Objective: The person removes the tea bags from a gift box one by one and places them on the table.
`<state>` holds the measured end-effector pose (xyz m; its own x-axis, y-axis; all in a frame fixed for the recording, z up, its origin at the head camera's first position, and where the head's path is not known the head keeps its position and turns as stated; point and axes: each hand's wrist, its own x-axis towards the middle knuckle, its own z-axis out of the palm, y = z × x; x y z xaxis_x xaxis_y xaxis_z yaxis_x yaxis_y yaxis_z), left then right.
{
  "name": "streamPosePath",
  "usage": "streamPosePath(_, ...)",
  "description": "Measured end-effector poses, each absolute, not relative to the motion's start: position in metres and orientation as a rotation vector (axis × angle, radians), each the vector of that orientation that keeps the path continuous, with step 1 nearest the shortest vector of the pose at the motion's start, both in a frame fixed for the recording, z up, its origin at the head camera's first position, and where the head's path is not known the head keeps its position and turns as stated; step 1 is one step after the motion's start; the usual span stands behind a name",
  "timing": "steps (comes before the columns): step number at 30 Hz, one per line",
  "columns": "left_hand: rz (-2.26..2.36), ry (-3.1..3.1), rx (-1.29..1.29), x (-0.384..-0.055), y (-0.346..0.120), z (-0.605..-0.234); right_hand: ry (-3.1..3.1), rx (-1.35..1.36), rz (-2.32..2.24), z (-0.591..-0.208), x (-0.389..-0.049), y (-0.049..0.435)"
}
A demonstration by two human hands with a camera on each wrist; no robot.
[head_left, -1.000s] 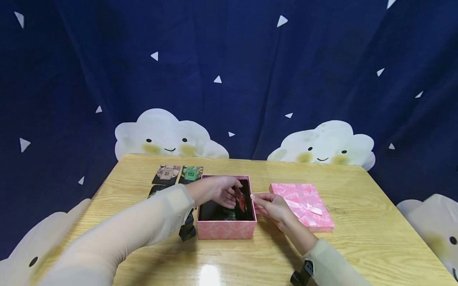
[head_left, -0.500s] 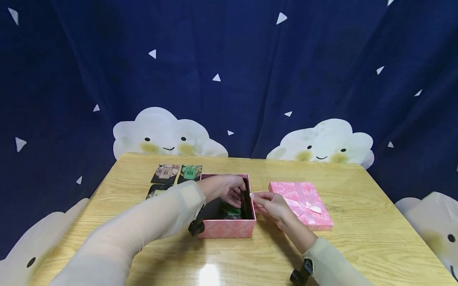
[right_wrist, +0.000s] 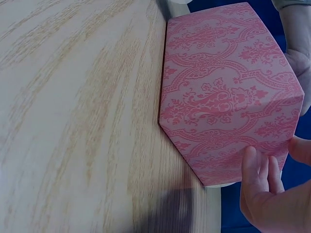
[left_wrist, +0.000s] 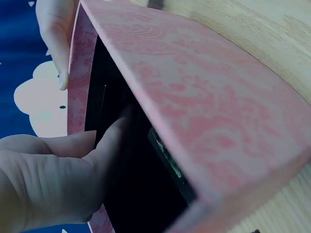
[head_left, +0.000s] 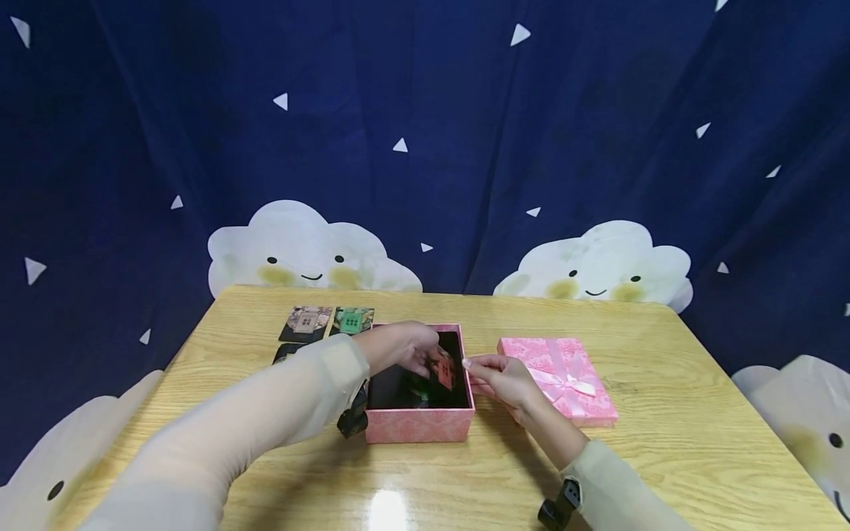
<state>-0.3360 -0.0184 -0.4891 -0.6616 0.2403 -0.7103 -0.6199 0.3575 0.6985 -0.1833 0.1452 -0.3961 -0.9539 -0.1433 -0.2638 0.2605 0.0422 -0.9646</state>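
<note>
A pink patterned gift box [head_left: 420, 426] with a dark inside stands open in the middle of the table. My left hand [head_left: 413, 349] reaches down into it. Its fingers pinch a flat dark packet with red print [head_left: 443, 370], tilted near the box's right wall. Below that, a green-printed packet [left_wrist: 167, 158] lies inside the box, partly hidden. My right hand [head_left: 501, 381] holds the right wall from outside, thumb at the rim and fingers against the side, as the right wrist view shows. The left fingertips are lost in the dark interior in the left wrist view.
A pink lid with a ribbon bow [head_left: 563, 382] lies right of the box, just beyond my right hand. Behind my left forearm are flat square packets, one brown [head_left: 307, 323], one green [head_left: 353, 321] and a dark one [head_left: 287, 351] partly covered by the sleeve.
My left hand has dipped toward the box's right wall and come back slightly left. The red-printed packet went from nearly edge-on to showing its face. My right hand has kept its place.
</note>
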Motion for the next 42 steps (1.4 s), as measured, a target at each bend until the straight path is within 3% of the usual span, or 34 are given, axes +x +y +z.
streamPosePath(3,1.398,1.832,-0.292,-0.329,-0.028,-0.478,2.032,0.121,-1.993,-0.396,-0.183,0.146)
streamPosePath(10,1.371,1.929,-0.331,-0.268,-0.041,-0.403,2.042,0.128,-1.966,-0.395,-0.183,0.145)
streamPosePath(17,1.381,2.008,-0.234,-0.259,-0.057,-0.393,2.041,0.112,-1.974,-0.395,-0.182,0.146)
streamPosePath(23,1.393,2.291,-0.202,-0.212,-0.059,-0.339,2.052,0.124,-1.973,-0.396,-0.183,0.145)
streamPosePath(42,1.515,2.444,-0.123,-0.203,-0.087,-0.316,2.090,0.149,-1.934,-0.397,-0.184,0.145)
